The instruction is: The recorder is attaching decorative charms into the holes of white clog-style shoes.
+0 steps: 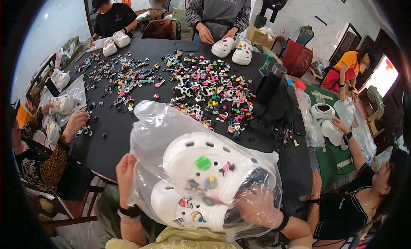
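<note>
A pair of white clogs (195,157), decorated with colourful charms, lies toe to the left inside a clear plastic bag (147,120) right in front of me. A green tennis-ball charm (203,163) is on the farther clog. My left hand (125,174) pinches the bag's left edge with closed fingers. My right hand (260,207) is inside the bag, seen through the plastic, and grips the clogs by their heel ends. Some of its fingertips are hidden at the clog openings.
Heaps of small shoe charms (209,86) cover the black table (124,142). A dark bottle (272,84) and cables (282,131) stand at right. Other people work around the table with white clogs (242,52); a co-worker's hand (316,182) is close on my right.
</note>
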Demonstrator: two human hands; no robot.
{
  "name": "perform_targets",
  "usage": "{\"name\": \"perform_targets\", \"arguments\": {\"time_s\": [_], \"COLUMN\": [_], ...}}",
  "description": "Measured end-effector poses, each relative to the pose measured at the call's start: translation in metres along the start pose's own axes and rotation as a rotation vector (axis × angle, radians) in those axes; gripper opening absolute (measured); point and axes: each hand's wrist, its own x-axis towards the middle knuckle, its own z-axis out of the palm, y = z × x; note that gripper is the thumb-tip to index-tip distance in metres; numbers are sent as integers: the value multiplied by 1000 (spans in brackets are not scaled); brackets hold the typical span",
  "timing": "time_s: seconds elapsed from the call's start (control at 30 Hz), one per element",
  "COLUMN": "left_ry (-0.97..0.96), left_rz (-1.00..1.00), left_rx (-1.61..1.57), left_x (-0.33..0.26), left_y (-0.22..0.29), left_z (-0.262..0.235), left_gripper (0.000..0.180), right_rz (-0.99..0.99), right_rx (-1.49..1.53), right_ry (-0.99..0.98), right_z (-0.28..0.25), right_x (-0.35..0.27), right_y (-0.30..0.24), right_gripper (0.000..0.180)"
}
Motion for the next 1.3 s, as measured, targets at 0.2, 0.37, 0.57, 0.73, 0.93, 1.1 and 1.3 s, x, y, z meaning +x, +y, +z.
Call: {"name": "perform_targets", "arguments": {"time_s": [0.2,0.37,0.57,0.73,0.93,1.1,1.3], "left_ry": [203,239,-37,-102,444,458,358], "left_rz": [187,157,-160,-133,216,292,258], "left_rx": [279,271,-428,277,337,442,601], "left_x": [-17,-40,-9,14,35,30,44], "left_y": [13,35,55,27,-25,-28,-12], "left_z": [-39,-35,-51,-37,-83,-115,-140], "left_gripper": [32,29,42,28,34,36,26], "right_rz": [-83,-69,-224,-323,-119,25,-110], "right_rx": [106,146,15,19,16,142,62], "right_ry": [-126,-169,-201,-117,-153,-175,-170], "right_z": [-13,-14,-13,25,56,44,34], "right_x": [-6,-4,9,46,44,37,63], "right_y": [-9,-2,-14,-14,16,35,40], "right_gripper": [26,30,22,21,22,24,18]}}
